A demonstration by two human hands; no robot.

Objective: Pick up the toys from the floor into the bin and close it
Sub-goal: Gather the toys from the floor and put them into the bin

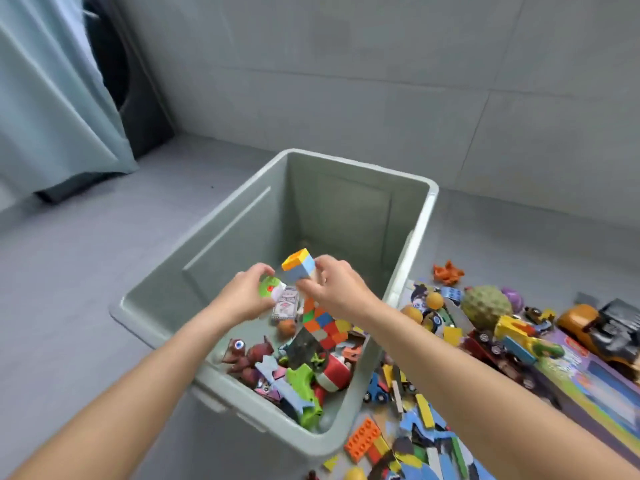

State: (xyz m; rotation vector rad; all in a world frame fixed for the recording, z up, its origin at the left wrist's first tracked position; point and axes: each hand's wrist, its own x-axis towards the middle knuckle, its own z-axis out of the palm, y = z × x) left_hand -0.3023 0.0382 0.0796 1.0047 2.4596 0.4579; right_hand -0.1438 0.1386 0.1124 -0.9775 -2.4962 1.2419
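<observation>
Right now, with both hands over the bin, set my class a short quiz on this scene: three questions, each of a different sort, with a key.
1. True or false: the left hand holds nothing.
2. The right hand grips: A) an orange truck, B) a yellow-and-blue block stack, C) a spiky ball.
3. On which side of the bin, by the person's own sides, do the loose toys lie on the floor?
Key: 1 false, it holds a green-and-white toy; 2 B; 3 right.
</observation>
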